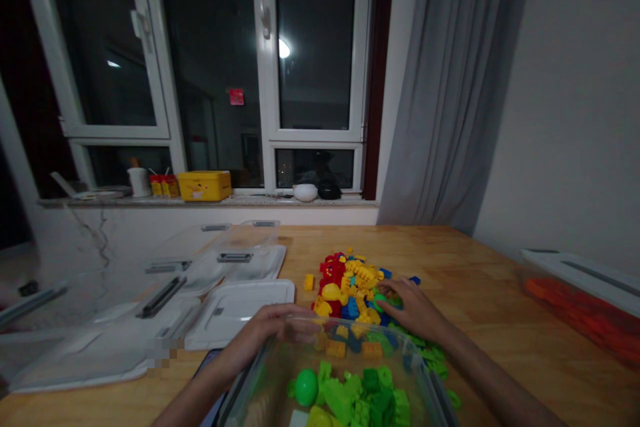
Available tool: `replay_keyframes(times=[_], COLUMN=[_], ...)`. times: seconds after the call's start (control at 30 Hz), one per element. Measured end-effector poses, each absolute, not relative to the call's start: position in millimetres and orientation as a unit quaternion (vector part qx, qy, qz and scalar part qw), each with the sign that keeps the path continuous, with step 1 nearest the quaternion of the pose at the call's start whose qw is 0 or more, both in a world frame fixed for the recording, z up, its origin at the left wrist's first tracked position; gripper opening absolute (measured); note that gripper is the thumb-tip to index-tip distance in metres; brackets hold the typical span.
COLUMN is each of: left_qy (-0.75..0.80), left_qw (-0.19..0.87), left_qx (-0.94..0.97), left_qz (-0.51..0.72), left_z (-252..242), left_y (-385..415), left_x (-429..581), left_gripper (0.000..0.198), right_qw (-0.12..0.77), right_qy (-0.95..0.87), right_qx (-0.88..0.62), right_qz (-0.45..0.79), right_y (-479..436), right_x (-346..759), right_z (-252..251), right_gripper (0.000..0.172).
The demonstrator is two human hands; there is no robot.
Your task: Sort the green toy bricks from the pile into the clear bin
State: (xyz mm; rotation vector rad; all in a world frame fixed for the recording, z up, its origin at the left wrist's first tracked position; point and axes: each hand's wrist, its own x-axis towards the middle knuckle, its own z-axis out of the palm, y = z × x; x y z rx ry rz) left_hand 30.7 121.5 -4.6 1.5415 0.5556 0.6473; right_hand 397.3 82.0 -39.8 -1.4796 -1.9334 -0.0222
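Note:
In front of me stands a clear plastic box point(425, 373) with green toy bricks point(357, 397) and a smooth green egg-shaped piece point(306, 387) inside. My left hand point(280, 321) is closed over its far left rim, the fingertips partly hidden behind the wall. Beyond the box, a heap of toy bricks point(363, 273) in red, yellow, blue and green spreads over the wooden table. My right hand point(407, 307) reaches to the heap's right side, its thumb and fingers closed around a green toy brick point(381, 301). More green bricks point(434, 357) lie below that wrist.
Clear boxes point(100, 327) and white lids point(245, 310) cover the table's left side. At the right edge stands a lidded box point(585, 300) with orange-red contents. A yellow box point(204, 185) and a white bowl point(305, 192) sit on the windowsill behind the table.

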Motion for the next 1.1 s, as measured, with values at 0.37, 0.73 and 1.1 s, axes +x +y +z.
replay_keyframes(times=[0.37,0.73,1.1], left_qy=[0.242,0.278,0.251], left_qw=[0.639,0.608,0.618], left_qx=[0.669,0.673,0.672], left_qz=[0.293,0.317,0.323], left_z=[2,-1,1], left_y=[112,113,108], left_x=[34,33,35], left_gripper=[0.055,0.051,0.052], right_qw=[0.303,0.414,-0.033], right_qy=[-0.766,-0.726,-0.917], right_qx=[-0.567,-0.516,-0.341], right_qz=[0.018,0.186,0.205], right_y=[75,40,22], right_x=[390,338,257], right_z=[-37,57,80], right_gripper=[0.040,0.042,0.051])
